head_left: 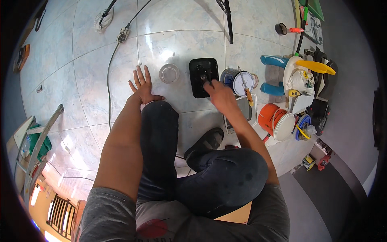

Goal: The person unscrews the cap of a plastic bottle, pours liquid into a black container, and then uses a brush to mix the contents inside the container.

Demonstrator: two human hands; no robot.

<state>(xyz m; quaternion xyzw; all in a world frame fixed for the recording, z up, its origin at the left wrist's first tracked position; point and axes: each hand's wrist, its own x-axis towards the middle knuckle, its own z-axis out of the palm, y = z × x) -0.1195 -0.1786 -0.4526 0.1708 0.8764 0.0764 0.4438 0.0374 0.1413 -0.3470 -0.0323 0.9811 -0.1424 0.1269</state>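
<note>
My left hand (142,88) rests flat on the tiled floor beside my knee, fingers spread, holding nothing. Close to its right stands a small clear plastic cup (169,74). My right hand (220,95) reaches over the near right part of a black rectangular tray (197,65). Its fingers are curled together and point down into the tray. Something small and greyish lies at the fingertips, too blurred to name. Just right of the tray is a round can with a whitish top (244,83). A wooden-handled tool (248,97) lies across that can.
An orange bucket (269,116) with a white lid sits to the right. Beyond the can is a stool (291,76) with blue legs, loaded with things. A black cable (109,86) runs along the floor at left, near a metal ladder (44,139). A dark stand leg (229,24) rises ahead.
</note>
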